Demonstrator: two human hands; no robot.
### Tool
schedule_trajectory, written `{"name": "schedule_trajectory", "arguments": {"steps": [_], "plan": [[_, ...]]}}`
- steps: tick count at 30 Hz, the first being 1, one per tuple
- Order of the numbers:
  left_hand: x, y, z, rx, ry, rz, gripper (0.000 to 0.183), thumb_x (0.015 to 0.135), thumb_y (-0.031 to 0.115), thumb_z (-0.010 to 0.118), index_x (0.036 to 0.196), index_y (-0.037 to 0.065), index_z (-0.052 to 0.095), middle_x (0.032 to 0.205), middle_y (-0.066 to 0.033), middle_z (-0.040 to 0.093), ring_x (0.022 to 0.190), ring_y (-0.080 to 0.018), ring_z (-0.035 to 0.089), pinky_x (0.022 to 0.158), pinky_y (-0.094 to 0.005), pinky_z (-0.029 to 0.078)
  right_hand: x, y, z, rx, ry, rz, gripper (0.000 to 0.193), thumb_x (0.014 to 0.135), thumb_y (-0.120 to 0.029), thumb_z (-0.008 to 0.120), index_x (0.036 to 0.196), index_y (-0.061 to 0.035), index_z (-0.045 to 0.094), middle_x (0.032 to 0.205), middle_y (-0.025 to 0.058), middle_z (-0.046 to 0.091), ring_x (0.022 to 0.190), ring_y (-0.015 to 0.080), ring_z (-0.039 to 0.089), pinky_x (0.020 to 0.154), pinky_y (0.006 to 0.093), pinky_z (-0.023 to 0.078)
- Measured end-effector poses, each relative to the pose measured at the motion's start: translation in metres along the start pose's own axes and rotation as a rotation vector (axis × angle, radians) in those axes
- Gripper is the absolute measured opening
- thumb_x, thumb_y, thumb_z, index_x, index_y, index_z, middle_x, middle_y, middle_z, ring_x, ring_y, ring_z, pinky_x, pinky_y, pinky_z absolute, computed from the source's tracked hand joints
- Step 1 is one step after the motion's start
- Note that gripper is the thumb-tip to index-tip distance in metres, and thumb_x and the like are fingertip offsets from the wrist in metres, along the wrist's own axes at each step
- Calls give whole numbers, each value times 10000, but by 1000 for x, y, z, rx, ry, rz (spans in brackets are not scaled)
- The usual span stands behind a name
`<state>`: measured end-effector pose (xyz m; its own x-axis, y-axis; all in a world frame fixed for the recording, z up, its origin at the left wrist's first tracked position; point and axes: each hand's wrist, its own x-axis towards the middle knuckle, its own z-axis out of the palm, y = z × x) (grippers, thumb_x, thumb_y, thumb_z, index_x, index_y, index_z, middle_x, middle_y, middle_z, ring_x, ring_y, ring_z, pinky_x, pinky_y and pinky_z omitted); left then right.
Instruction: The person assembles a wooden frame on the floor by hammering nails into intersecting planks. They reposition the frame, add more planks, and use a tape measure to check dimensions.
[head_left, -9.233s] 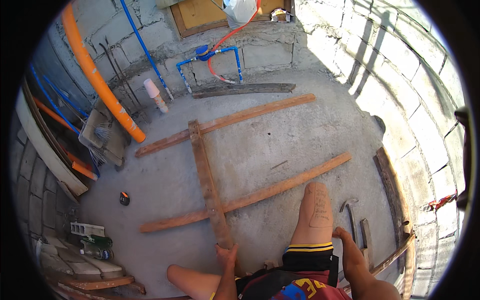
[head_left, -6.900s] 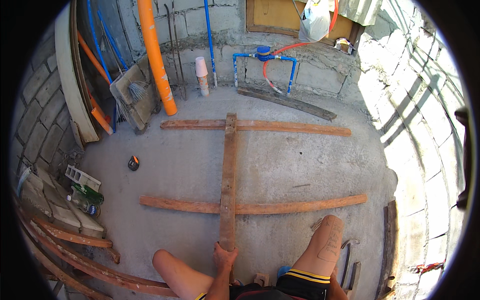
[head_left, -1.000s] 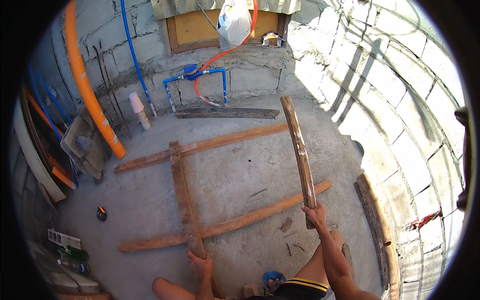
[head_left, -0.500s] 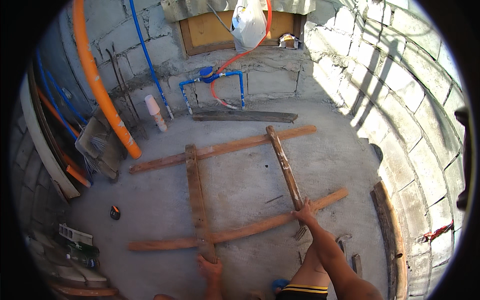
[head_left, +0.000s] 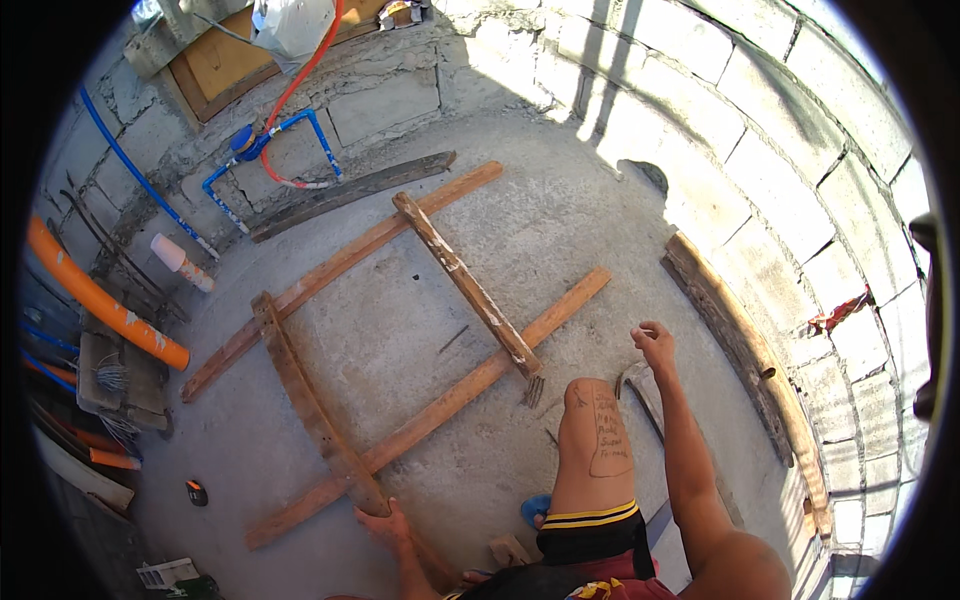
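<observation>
Four wooden pieces lie crossed on the concrete floor. My left hand (head_left: 385, 522) is closed around the near end of the left wooden plank (head_left: 300, 385), which rests across the near wooden strip (head_left: 450, 408) and the far wooden strip (head_left: 350, 262). The paint-spotted wooden piece (head_left: 468, 282) lies across both strips to the right. Off the wood, my right hand (head_left: 655, 347) is raised beside my knee, fingers loosely bent and apart, nothing visible in them. Below it a hammer (head_left: 640, 395) lies on the floor. Several nails (head_left: 535, 390) sit beside the paint-spotted piece's near end.
A block wall curves round the right, with a thick timber (head_left: 735, 345) along its foot. A dark board (head_left: 350, 195) lies below the blue pipes (head_left: 272, 135). At left are an orange pipe (head_left: 110, 300) and a tape measure (head_left: 196, 492). A wood block (head_left: 510, 550) is near my foot.
My right hand has let go of the paint-spotted piece and moved right, toward the hammer. My left hand stays on the plank. The view has turned to the right.
</observation>
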<state>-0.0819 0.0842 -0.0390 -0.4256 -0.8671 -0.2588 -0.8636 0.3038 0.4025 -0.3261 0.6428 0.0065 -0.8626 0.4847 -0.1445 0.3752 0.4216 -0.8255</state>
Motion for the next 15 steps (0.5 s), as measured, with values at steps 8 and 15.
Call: {"name": "schedule_trajectory", "arguments": {"steps": [8,15], "plan": [[15,-43,-20,-383,-105,22,904,813,540,734,1432,-16,380,1375,-234,479,1270,-374,480,1035,-455,403,-137,145,-44,-859,-119,184,699,711,-208,816,1324,-69,510,1314,195,492,1224,402,510,998,481,480],[-12,-66,-35,-431,-289,-247,989,808,607,708,1438,-59,339,1399,-283,455,1290,-390,465,1049,-464,382,-133,184,-60,-867,-46,279,727,659,-128,758,1335,-26,512,1292,223,526,1190,403,532,1009,487,447]]}}
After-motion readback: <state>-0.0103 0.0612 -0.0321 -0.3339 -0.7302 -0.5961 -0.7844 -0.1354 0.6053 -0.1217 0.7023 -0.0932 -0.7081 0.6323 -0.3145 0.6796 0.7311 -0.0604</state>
